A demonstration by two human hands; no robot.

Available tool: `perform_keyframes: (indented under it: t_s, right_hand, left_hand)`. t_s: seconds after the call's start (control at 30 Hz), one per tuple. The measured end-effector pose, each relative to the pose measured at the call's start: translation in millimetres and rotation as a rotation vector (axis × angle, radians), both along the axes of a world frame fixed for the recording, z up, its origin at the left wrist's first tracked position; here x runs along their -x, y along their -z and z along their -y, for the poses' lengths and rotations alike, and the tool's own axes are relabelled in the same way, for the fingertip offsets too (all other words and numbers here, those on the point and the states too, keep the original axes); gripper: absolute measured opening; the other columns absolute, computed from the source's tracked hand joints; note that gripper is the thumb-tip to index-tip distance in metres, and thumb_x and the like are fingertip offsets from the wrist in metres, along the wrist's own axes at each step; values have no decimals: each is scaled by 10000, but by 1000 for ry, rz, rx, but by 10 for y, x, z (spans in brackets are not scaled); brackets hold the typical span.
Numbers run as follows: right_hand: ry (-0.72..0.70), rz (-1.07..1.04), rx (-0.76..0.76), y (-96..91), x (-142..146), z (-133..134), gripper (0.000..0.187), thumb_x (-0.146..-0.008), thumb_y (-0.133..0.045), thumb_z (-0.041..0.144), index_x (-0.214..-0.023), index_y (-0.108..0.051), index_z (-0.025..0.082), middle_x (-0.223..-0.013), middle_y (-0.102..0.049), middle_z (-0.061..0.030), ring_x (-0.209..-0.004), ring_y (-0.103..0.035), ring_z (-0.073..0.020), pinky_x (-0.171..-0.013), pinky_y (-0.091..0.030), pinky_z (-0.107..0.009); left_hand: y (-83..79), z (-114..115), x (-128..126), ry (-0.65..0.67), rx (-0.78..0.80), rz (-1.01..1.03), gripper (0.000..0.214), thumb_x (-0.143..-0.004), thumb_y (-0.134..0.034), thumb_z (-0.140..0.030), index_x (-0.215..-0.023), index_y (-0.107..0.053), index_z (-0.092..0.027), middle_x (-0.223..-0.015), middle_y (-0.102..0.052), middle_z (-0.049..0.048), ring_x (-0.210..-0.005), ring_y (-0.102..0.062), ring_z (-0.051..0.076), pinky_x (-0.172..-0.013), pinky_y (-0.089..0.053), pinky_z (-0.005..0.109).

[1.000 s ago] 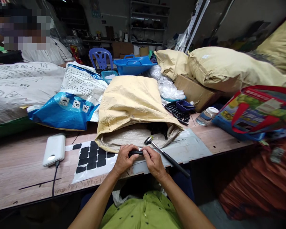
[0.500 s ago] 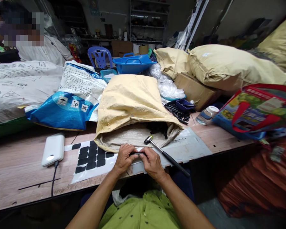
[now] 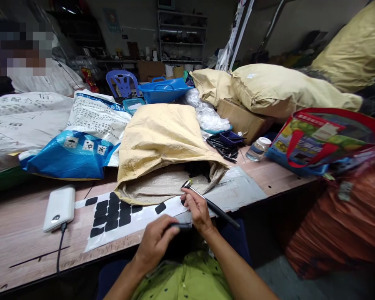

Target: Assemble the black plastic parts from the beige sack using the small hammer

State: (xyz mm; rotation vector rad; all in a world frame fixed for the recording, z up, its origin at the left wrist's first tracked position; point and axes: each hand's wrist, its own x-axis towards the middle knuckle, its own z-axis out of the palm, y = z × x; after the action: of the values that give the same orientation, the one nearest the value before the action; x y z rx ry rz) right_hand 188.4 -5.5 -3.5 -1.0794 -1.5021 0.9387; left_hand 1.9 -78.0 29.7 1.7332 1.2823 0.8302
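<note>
My left hand (image 3: 158, 238) is closed on a short, dark, slender piece (image 3: 181, 226), which points right over the table's front edge. Farther forward, my right hand (image 3: 199, 211) has its index finger stretched out beside the neck of a small hammer (image 3: 223, 214). The hammer lies slanted, its metal head at the mouth of a cream sack (image 3: 165, 129) and its black handle toward me. I see no grip of the right fingers on it. A dark patch just left of those fingers is partly covered. Left of my hands is a white sheet (image 3: 137, 223) with black rounded squares (image 3: 113, 212).
A white power bank (image 3: 60, 208) with a cable lies at the left. Blue-and-white sack (image 3: 78, 141), black slender pieces (image 3: 221, 148), a lidded jar (image 3: 258, 149) and a colourful bag (image 3: 315, 141) surround the cream sack. A grey plate (image 3: 240, 189) lies under the hammer.
My hands have come apart. The left has drawn back toward me with the dark piece; the right has let go of it and moved to the hammer. The view has shifted slightly.
</note>
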Motion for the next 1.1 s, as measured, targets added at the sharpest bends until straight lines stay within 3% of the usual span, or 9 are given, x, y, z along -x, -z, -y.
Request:
perform_keyframes:
  t_s: [0.1, 0.23, 0.3, 0.4, 0.57, 0.7, 0.83, 0.93, 1.1]
  right_hand:
    - [16, 20, -33, 8, 0, -22, 358, -1016, -482, 396, -1131, -745, 182, -876, -707, -55, -709, -620, -165, -699, -518, -304]
    - [-10, 72, -72, -56, 1, -6, 328, -1013, -496, 373, -1050, -771, 198, -846, -688, -49, -786, -631, -185, -739, -509, -311]
    - [-12, 76, -68, -78, -2, 10, 321, -1014, -496, 361, -1038, -773, 202, -849, -688, -46, -794, -634, -186, -747, -507, -311]
    - [-4, 78, -71, -76, -7, 23, 311, -1015, -499, 348, -1028, -775, 203, -846, -692, -44, -807, -641, -186, -763, -505, -309]
    - [4, 83, -97, -55, -1, 18, 295, -1012, -505, 331, -1015, -770, 202, -857, -702, -48, -828, -646, -186, -782, -503, -306]
    - [-18, 101, -116, -69, -3, 11, 280, -1007, -514, 314, -1026, -769, 203, -879, -712, -52, -838, -650, -188, -793, -505, -310]
    - [-16, 111, -152, -72, -6, 3, 265, -996, -531, 300, -1034, -776, 206, -888, -724, -58, -830, -656, -192, -787, -514, -316]
    - [-13, 122, -165, -61, 4, -7, 254, -989, -539, 288, -1028, -778, 209, -879, -729, -60, -819, -661, -195, -779, -518, -321]
    - [-9, 149, -174, -50, 15, -15, 236, -978, -543, 266, -980, -772, 210, -866, -726, -56, -816, -668, -192, -763, -515, -311]
  left_hand:
    - [289, 316, -79, 100, 230, -96, 268, -936, -580, -467, -982, -734, -254, -887, -743, 33, -833, -657, 223, -776, -485, 314]
    - [843, 435, -144, -77, 488, -262, 322, -881, -587, -438, -1000, -739, -182, -972, -748, 91, -960, -671, 293, -859, -494, 385]
    - [960, 419, -151, -103, 533, -324, 399, -864, -598, -426, -1139, -721, -164, -1066, -738, 124, -1035, -664, 317, -917, -488, 417]
    - [777, 362, -132, 56, 497, -325, 507, -826, -660, -403, -1295, -668, -209, -1107, -737, 106, -1062, -658, 301, -941, -487, 402]
    - [27, -92, -46, 412, 570, -15, 401, -898, -606, -521, -1111, -725, -203, -914, -745, 42, -760, -656, 184, -683, -509, 275]
    - [-217, -920, 45, 83, 299, -159, 410, -964, -518, -487, -1156, -684, -165, -811, -723, 38, -665, -634, 171, -647, -494, 276]
    - [-174, -1645, 83, -339, -5, -596, 408, -954, -548, -312, -1331, -599, -166, -1037, -736, 114, -1007, -684, 256, -876, -497, 342]
    - [-141, -1925, 35, -431, -75, -717, 372, -962, -549, -341, -1293, -606, -181, -1267, -665, 170, -1182, -629, 297, -947, -477, 372]
    - [-93, -2105, -56, -536, -44, -884, 359, -961, -543, -449, -1155, -671, -176, -1146, -718, 188, -1101, -668, 350, -903, -492, 426]
